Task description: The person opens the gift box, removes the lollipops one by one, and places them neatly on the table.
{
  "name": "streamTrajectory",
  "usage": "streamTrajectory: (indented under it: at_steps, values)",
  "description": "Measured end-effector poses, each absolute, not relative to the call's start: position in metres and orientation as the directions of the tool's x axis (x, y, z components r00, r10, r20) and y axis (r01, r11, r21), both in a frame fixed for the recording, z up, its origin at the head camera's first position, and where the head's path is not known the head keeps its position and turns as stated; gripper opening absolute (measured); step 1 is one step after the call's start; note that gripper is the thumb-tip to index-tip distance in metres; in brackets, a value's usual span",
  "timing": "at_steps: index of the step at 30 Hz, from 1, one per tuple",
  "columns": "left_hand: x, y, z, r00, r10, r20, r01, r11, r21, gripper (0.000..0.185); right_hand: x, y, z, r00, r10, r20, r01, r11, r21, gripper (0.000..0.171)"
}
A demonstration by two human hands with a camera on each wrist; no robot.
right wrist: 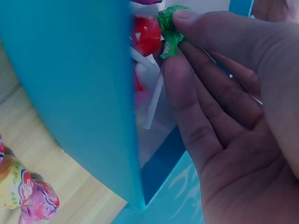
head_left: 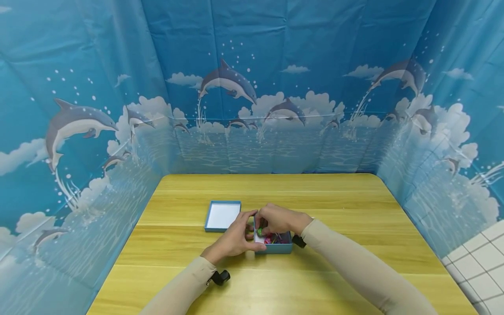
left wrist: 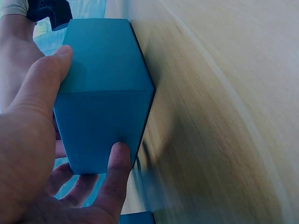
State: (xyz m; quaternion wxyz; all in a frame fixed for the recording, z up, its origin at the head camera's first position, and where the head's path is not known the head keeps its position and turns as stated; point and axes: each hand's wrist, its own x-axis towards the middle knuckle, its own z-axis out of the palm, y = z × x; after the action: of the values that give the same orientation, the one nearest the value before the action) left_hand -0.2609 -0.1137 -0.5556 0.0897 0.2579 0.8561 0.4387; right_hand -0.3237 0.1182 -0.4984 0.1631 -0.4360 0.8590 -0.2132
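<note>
A blue box (head_left: 273,249) without its lid stands on the table, with several wrapped lollipops (head_left: 271,239) inside. My left hand (head_left: 235,238) holds the box at its left side; in the left wrist view, the thumb lies along one wall and a fingertip touches another. Reaching in from above, my right hand (head_left: 275,218) pinches a green-wrapped lollipop (right wrist: 170,28) between thumb and index finger. The right wrist view shows a red lollipop (right wrist: 146,35) and white sticks close beside it. Left of the box lies the blue lid (head_left: 223,216), its white inside facing up.
In the right wrist view, a yellow lollipop (right wrist: 14,182) and a pink one (right wrist: 42,200) lie on the wooden table (head_left: 334,197) outside the box. Blue dolphin-print sheets (head_left: 271,144) hang around the table's back and sides.
</note>
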Motion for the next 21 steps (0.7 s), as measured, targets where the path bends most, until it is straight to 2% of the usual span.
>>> streamTrajectory:
  at_steps: [8, 21]
  values:
    - [-0.259, -0.111, -0.551, -0.876, 0.482, 0.01, 0.284, 0.499, 0.819, 0.115, -0.325, 0.122, -0.494, -0.556, -0.829, -0.059, -0.696, 0.503, -0.513, 0.014]
    - [-0.259, -0.111, -0.552, -0.868, 0.497, 0.008, 0.265, 0.449, 0.853, 0.113, -0.317, 0.132, -0.492, -0.575, -0.818, -0.01, -0.685, 0.488, -0.541, 0.022]
